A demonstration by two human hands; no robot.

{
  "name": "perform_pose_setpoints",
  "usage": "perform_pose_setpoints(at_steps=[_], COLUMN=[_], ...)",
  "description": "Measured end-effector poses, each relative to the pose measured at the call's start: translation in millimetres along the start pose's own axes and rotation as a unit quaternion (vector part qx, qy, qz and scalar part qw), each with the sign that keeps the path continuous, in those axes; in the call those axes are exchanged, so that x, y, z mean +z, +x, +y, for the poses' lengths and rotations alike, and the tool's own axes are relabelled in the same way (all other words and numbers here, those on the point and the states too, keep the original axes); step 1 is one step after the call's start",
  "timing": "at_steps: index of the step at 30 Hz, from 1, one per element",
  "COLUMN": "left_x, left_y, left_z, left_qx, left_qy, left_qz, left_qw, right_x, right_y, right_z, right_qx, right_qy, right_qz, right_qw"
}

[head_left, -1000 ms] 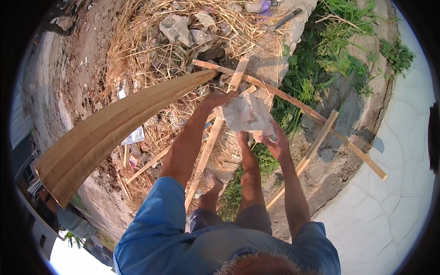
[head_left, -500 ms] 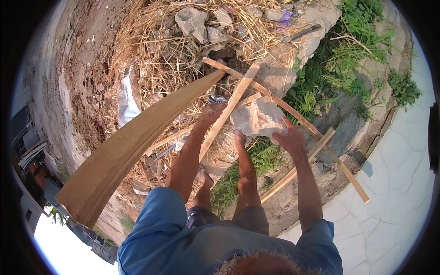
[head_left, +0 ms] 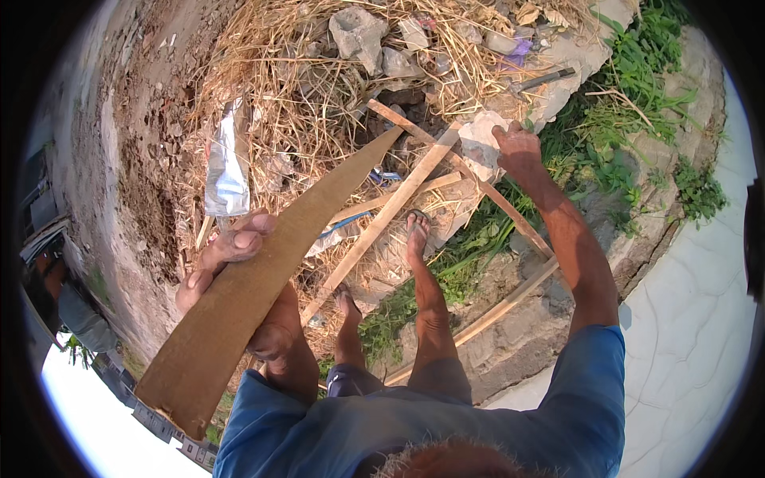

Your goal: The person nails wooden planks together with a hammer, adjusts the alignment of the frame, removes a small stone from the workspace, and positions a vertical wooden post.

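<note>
My left hand [head_left: 275, 338] is wrapped round a long brown wooden plank [head_left: 263, 279], its fingers showing past the plank's left edge. The plank slants from the lower left up to the pile and hides part of that hand. Farther out, my right hand [head_left: 519, 150] grips the right edge of a pale broken chunk of concrete [head_left: 480, 145]. The chunk sits over the spot where two thin wooden strips cross; whether it rests on them I cannot tell. One of these is a light wooden strip [head_left: 382, 219], the other a darker strip [head_left: 510, 209].
Dry straw [head_left: 295, 103] and grey rubble [head_left: 357, 38] cover the far ground. A silvery sheet [head_left: 227, 171] lies left of the plank. Another strip [head_left: 494, 315] lies near my feet. Green weeds [head_left: 637, 64] and pale paving [head_left: 677, 342] border the right side.
My right hand has carried the concrete chunk away from me and slightly right, to the crossed strips. My left hand has moved left and nearer, from by the light strip to the plank.
</note>
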State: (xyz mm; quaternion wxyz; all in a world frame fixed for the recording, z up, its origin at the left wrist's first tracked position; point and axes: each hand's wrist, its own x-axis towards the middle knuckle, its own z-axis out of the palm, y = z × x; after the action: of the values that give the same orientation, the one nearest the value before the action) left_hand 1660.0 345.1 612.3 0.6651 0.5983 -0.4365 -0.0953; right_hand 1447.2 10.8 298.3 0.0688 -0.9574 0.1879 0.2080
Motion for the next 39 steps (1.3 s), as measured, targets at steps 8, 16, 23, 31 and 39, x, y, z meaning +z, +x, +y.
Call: perform_pose_setpoints(at_steps=[8,16,23,31,39], left_x=[20,27,26,13,-48], left_y=[-2,4,26,30,10], left_z=[-35,-57,-25,57,184], left_qx=[-0.015,-0.045,-0.053,-0.113,-0.236], left_qy=[-0.044,-0.032,0.029,0.077,0.090], left_qz=[0.049,0.074,0.073,0.117,0.005], left_qw=[0.998,0.996,0.996,0.984,0.968], right_x=[69,151,131,82,-73], right_y=[159,220,31,-243,-336], right_z=[-24,-29,-19,-14,-144], right_qx=[-0.097,-0.080,0.010,0.131,0.162], right_qy=[-0.114,-0.095,0.232,0.216,0.382], right_qz=[0.111,0.012,-0.067,-0.282,-0.202], right_qw=[0.982,0.992,0.970,0.925,0.887])
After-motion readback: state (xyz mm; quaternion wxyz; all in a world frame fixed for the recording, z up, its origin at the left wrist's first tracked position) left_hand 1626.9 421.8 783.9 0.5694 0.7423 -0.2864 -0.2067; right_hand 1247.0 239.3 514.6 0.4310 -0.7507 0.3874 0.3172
